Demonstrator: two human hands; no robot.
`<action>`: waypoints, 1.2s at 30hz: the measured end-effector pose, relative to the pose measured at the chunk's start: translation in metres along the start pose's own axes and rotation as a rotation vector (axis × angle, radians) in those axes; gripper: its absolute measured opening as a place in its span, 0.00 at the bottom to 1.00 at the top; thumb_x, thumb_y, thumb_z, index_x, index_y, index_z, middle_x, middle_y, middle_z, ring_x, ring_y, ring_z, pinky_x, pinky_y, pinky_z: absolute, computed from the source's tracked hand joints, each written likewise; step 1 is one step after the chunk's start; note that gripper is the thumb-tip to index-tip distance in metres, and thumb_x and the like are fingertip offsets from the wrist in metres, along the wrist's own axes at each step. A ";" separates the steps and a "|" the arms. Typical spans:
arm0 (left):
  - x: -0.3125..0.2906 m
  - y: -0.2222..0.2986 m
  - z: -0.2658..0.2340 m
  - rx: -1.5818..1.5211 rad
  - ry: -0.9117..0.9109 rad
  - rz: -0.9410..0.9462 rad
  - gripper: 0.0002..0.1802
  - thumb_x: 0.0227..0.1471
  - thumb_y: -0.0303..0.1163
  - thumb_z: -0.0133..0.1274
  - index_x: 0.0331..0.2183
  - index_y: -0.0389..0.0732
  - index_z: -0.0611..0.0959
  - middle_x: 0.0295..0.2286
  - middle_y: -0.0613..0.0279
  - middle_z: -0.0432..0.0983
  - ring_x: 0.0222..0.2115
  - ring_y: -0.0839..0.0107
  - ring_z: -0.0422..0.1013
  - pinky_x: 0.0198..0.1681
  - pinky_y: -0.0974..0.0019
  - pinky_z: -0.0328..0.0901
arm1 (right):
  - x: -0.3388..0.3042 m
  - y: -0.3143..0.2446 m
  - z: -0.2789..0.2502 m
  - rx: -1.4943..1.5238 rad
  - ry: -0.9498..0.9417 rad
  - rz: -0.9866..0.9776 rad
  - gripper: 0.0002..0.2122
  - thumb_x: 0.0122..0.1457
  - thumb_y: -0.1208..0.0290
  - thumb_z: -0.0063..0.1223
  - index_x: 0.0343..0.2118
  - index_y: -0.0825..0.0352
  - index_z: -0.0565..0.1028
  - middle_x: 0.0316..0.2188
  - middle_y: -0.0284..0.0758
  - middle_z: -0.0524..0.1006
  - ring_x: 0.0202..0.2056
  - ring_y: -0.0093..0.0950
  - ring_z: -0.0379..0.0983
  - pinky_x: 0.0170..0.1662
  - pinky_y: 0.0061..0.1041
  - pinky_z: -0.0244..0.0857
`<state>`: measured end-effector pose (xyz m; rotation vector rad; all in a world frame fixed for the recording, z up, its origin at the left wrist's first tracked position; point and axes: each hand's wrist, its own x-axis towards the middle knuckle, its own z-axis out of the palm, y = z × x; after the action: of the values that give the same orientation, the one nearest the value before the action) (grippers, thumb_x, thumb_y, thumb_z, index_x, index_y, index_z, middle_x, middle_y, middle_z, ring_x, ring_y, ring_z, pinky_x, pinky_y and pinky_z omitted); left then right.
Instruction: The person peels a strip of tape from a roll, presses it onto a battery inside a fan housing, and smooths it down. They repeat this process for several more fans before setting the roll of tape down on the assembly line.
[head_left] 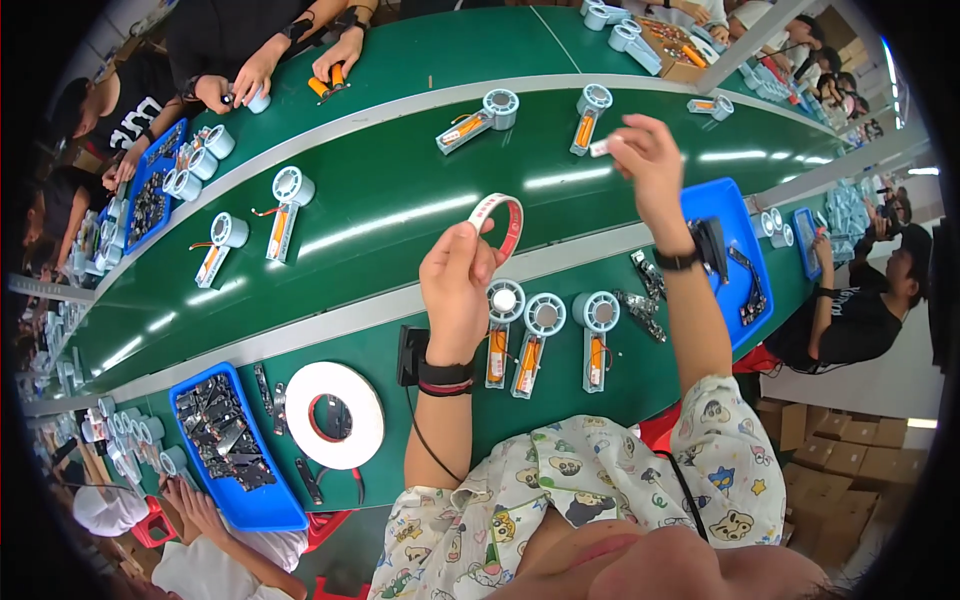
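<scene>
Raised over the near edge of the green belt, my left hand (455,290) pinches a narrow tape roll (516,228), white outside and red inside. Further right and higher, my right hand (650,165) is closed on a small white piece (600,148) that looks like a strip of tape. Below my hands on the near bench lie three light-blue handheld fan bodies (544,316), their round heads away from me and orange batteries in the handles. Another fan body (593,100) is on the belt just beyond my right hand.
More fan bodies (290,188) are spread along the belt. Blue trays of dark parts flank me, one left (290,510), one right (765,325). A large white roll (365,395) and red-handled pliers (360,485) lie left. Across the belt, a co-worker's hands (258,70) handle parts.
</scene>
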<state>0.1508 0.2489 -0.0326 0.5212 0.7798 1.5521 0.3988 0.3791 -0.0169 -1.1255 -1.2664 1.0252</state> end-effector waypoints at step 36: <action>-0.005 -0.016 0.011 0.937 -0.144 0.467 0.16 0.58 0.26 0.53 0.48 0.32 0.78 0.33 0.52 0.80 0.36 0.56 0.76 0.55 0.52 0.63 | -0.067 -0.044 0.064 -0.474 -0.492 -0.626 0.12 0.54 0.84 0.57 0.43 0.71 0.77 0.43 0.41 0.74 0.36 0.29 0.77 0.39 0.23 0.72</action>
<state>0.1707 0.2457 -0.0361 1.5703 1.3267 1.4633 0.3300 0.3095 0.0129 -0.7289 -2.1667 0.5397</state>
